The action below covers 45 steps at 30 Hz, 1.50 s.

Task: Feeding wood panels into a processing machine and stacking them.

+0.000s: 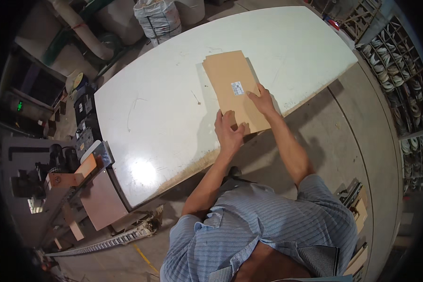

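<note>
Workshop's white table [174,117] carries the brown board stack [232,87] near its edge. My left hand [229,133] and right hand [263,101] rest flat on it, gripping nothing; I'd press evenly, keeping the edges aligned.

My table [174,117] is white, with little dark scratches and a brown, worn strip along the near edge. The flat cardboard [232,84] on it is light brown, like a paper bag, and it has a small white sticker [238,88] with dark marks. My shirt [263,225] is light blue with thin white stripes. The floor [357,136] on the right is grey. Near on the left, a board [101,199] is pinkish brown, and a small piece [87,165] beside it is orange. Far away, a sack [159,19] is white with black bands. Far on the left, a tiny light [19,105] glows green.
</note>
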Tool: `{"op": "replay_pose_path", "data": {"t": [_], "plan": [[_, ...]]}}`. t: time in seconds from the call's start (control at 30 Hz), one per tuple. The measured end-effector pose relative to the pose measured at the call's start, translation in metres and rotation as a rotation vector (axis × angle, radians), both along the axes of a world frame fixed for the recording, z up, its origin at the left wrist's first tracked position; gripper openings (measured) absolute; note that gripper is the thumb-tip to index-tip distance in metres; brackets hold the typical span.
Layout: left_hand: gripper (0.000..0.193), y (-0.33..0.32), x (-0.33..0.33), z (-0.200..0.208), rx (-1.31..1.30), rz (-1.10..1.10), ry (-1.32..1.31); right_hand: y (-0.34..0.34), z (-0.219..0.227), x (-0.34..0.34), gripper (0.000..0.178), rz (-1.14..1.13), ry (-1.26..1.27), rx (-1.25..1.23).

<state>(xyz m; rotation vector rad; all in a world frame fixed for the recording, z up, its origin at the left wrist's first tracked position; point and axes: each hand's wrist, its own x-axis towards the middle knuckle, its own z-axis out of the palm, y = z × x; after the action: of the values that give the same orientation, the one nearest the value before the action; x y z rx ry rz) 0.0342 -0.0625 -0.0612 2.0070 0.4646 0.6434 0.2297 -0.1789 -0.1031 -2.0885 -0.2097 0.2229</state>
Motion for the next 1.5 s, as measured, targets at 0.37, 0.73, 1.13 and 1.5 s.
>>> {"op": "replay_pose_path", "data": {"t": [0.37,0.73,1.13,1.5], "plan": [[0.058,-0.001,-0.007,-0.008,-0.208,-0.145,0.019,0.002,0.021,0.001,0.057,0.190,0.036,0.196],[0.062,0.060,-0.069,-0.038,-0.118,0.001,-0.012,0.012,-0.001,0.005,0.053,0.329,-0.010,0.128],[0.056,0.273,-0.376,-0.003,0.194,1.117,-0.001,0.129,0.025,-0.108,0.042,0.245,-0.283,0.167],[0.088,0.448,-0.582,-0.033,0.515,1.422,0.708,0.294,0.010,-0.330,0.029,0.660,0.007,0.177]]}}
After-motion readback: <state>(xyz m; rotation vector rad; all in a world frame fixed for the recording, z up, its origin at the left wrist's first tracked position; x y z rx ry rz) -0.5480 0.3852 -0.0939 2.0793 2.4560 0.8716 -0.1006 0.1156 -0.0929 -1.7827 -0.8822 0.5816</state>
